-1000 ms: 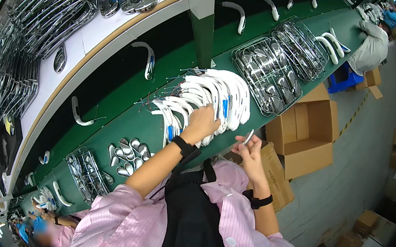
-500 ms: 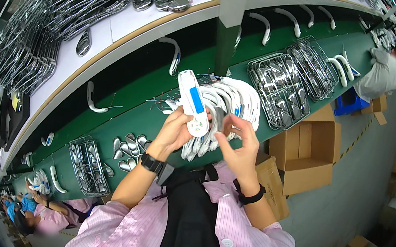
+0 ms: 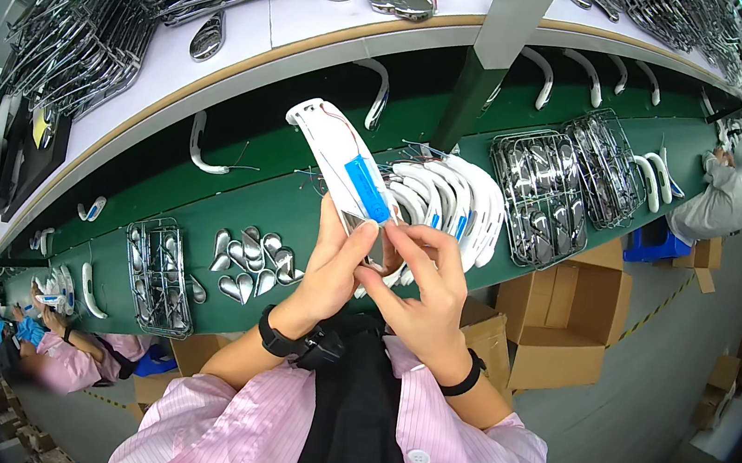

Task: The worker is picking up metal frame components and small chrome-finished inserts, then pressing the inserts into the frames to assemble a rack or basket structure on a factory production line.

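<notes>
One white casing (image 3: 335, 156) points lengthwise away and left.

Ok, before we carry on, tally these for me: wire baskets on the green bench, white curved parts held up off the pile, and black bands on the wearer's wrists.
Wire baskets: 3 (one left, two right)
White curved part in the left hand: 1
Black wristbands: 2
Total: 6

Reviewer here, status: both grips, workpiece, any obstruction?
Left grip holding curved white piece with blue block. Right grip at its lower end, exact hold unclear. White pile beyond, apparently not in the way.
</notes>
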### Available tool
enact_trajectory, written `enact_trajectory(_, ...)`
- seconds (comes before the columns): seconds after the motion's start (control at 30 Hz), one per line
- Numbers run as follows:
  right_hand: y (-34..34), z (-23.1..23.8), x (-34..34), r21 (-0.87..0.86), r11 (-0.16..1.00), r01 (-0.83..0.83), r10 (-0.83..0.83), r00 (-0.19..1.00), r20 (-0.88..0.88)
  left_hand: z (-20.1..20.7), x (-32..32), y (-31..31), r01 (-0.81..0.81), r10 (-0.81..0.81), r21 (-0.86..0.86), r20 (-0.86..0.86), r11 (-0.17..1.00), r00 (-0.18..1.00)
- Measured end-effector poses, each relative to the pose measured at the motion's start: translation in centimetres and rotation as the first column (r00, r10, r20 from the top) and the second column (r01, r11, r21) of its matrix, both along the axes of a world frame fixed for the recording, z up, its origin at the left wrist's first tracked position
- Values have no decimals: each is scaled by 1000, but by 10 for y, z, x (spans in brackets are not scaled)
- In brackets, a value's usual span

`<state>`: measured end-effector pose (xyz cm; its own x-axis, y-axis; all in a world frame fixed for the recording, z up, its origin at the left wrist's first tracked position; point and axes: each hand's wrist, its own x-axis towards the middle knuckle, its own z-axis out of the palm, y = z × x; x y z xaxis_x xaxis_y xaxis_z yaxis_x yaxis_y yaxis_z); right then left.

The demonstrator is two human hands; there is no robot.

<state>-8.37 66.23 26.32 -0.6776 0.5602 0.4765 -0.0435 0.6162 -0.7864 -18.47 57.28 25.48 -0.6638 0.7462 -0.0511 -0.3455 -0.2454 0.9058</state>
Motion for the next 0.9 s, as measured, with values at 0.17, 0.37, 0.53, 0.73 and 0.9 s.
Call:
enact_trajectory(0.17,6,3,9,-47,997,-56,55,998,-13,4,1,-2,60,-74,96,156,994,985)
enact_trajectory(0.37,0,-4,11,-756,629,-182,376,922,91,4,16,-1,-45,37,66,113,997,993)
enact_trajectory(0.53,-8,-12,5,-706,621,-341,416,907,-71,9,12,-1,7,-11,104,38,995,999)
enact_trajectory(0.73,-15,-17,13,-813,499,-298,412,908,-80,7,7,-2,98,-114,145,104,985,988)
enact_trajectory(0.9,-5,-35,21,-776,547,-313,456,889,-37,11,7,-5,153,-153,62,-16,986,988)
